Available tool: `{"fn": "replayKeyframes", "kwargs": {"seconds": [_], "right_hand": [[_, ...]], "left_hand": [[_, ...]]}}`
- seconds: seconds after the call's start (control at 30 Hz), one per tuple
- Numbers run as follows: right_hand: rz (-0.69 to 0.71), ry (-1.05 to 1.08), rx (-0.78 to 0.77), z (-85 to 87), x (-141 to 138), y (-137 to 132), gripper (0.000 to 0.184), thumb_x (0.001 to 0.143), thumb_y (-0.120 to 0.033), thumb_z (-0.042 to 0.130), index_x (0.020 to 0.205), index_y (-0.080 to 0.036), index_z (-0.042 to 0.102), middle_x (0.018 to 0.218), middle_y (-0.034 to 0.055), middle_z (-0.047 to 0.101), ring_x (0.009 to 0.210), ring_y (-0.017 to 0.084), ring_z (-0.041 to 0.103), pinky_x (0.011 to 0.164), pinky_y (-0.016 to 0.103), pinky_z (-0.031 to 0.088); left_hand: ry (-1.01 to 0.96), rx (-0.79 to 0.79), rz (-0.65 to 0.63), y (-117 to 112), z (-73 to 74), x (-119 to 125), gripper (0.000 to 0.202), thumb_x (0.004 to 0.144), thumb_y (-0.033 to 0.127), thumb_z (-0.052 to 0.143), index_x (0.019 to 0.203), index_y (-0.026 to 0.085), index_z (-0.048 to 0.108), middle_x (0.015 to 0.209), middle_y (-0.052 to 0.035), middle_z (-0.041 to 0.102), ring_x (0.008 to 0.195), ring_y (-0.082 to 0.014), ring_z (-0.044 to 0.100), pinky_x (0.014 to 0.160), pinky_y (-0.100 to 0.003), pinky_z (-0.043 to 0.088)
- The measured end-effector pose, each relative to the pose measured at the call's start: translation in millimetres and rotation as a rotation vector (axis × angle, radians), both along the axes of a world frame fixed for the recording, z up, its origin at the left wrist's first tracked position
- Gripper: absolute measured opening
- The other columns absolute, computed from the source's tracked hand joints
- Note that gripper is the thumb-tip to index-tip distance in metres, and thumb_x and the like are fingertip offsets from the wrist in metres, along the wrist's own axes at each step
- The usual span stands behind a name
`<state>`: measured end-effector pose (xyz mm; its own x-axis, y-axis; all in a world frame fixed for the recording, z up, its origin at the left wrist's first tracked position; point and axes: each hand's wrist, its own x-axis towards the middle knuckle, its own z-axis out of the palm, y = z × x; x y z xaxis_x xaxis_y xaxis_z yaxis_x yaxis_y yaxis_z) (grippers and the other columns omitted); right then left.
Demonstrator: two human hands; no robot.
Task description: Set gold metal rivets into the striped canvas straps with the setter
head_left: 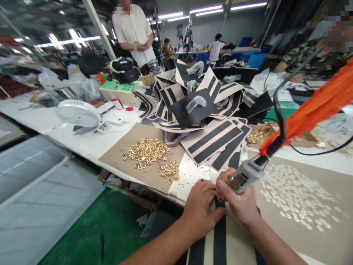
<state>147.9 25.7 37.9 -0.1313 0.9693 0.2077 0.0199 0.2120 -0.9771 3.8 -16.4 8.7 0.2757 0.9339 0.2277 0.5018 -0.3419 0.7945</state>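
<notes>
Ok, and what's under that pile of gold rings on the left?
The gold metal rings lie on a brown cardboard sheet, which shows bare around the pile. Right beneath the rings the sheet is covered, so whatever marks it may carry there cannot be seen.

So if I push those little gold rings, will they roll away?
Probably some would: the gold rings lie loose in a heap on the brown cardboard. They look like metal, so each likely feels stiff and a bit heavy for its size.
</notes>
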Motion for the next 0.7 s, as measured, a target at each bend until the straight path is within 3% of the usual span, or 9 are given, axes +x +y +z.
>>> {"fn": "replayKeyframes", "kwargs": {"seconds": [0.17,0.3,0.43,0.5,0.6,0.7], "right_hand": [[0.053,-0.072,0.041,15.6,-0.6,-2.4,0.043,0.084,-0.056,0.072,0.068,-0.020,0.055,0.056,-0.0005,0.054,0.051,0.015,0.050,0.050,0.027,0.042],[0.047,0.024,0.065,24.9,11.6,-9.0,0.046,0.083,-0.063,0.072,0.075,-0.019,0.059,0.057,-0.0003,0.055,0.051,0.016,0.051,0.048,0.027,0.043],[-0.183,0.182,0.039,30.5,42.5,-35.4,0.053,0.085,-0.067,0.068,0.106,-0.019,0.062,0.069,0.0016,0.062,0.057,0.019,0.059,0.048,0.027,0.047],[-0.338,0.151,-0.010,27.6,66.1,-57.2,0.058,0.085,-0.068,0.067,0.114,-0.018,0.062,0.079,0.0050,0.066,0.063,0.021,0.063,0.049,0.028,0.049],[-0.540,-0.054,-0.157,11.3,111.6,-94.7,0.061,0.084,-0.071,0.065,0.109,-0.016,0.066,0.081,0.0084,0.070,0.066,0.025,0.065,0.050,0.031,0.051],[-0.725,-0.362,-0.340,-9.6,162.0,-127.4,0.065,0.083,-0.078,0.059,0.096,-0.015,0.070,0.073,0.0098,0.069,0.065,0.029,0.066,0.053,0.036,0.051]], "left_hand": [[-0.008,0.086,-0.022,-2.4,-0.1,-0.5,0.055,0.069,0.018,0.086,0.121,0.025,0.067,0.125,-0.0051,0.069,0.118,-0.0267,0.061,0.108,-0.045,0.045],[0.040,0.129,0.018,-2.7,-0.2,0.7,0.042,0.066,0.018,0.089,0.105,0.021,0.073,0.117,-0.0050,0.073,0.113,-0.0252,0.064,0.106,-0.043,0.048],[0.053,0.145,0.022,-3.5,-0.1,1.2,0.031,0.070,0.017,0.085,0.100,0.019,0.074,0.118,-0.0079,0.073,0.118,-0.0270,0.062,0.108,-0.046,0.048],[0.058,0.160,0.002,-4.4,0.9,0.8,0.030,0.073,0.017,0.083,0.102,0.019,0.074,0.119,-0.0084,0.073,0.119,-0.0278,0.062,0.109,-0.049,0.048],[0.061,0.195,-0.010,-8.4,4.2,-2.6,0.028,0.078,0.018,0.080,0.106,0.019,0.075,0.124,-0.0100,0.072,0.123,-0.0301,0.060,0.114,-0.056,0.042],[0.066,0.279,-0.022,-20.4,8.6,-16.0,0.030,0.089,0.010,0.063,0.117,0.019,0.071,0.130,-0.0103,0.069,0.129,-0.0263,0.057,0.118,-0.053,0.041]]}}
